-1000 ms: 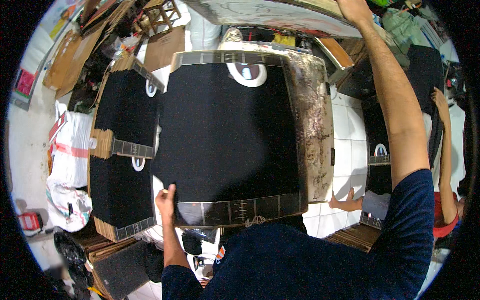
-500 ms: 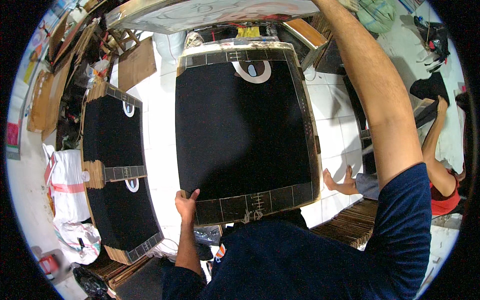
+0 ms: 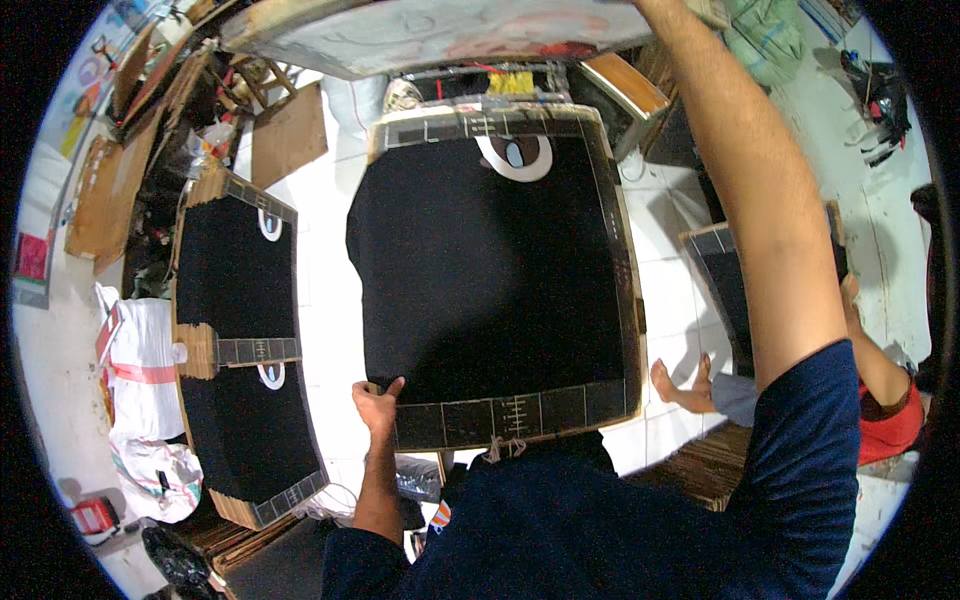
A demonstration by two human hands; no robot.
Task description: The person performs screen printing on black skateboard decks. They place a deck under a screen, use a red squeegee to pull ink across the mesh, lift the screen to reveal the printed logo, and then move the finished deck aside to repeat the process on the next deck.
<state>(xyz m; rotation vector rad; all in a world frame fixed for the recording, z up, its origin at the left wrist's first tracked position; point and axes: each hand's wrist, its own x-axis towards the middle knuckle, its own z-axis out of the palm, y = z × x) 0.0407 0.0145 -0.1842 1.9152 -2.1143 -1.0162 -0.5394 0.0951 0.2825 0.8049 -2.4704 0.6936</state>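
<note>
Black cloth [image 3: 490,290], one piece: lies spread at centre, before the wearer, on a board [image 3: 624,300], with a slack bulge past the left edge. Bears a white-ringed eye motif [image 3: 516,158] at the far end, right of middle. Dark ruled strips [image 3: 470,420], at near and far ends: perhaps there as guides for squaring the cloth. Left grip [image 3: 378,405]: closed in a pinch on the near left corner of the cloth, thumb on top, fingers curled at the edge; probably placed so to steady the corner or keep it smooth. Cannot tell from above about any purchase on the board beneath. Right forearm [image 3: 735,120]: stretched far forward, toward a pale framed panel [image 3: 470,45] tilted beyond the far end; panel apparently raised to leave the cloth uncovered. Right grip: past the upper border of view; cannot tell its opening or hold. Two like black pieces [image 3: 235,265], on layered brown boards at left: set end to end, with white tiled floor [image 3: 330,230] between, presumably for reach and passage. White bundle [image 3: 147,385], red-banded: beside these, far left. Person in red [image 3: 888,425], at right: hand near another dark board [image 3: 720,275], bare foot on the tiles.
</note>
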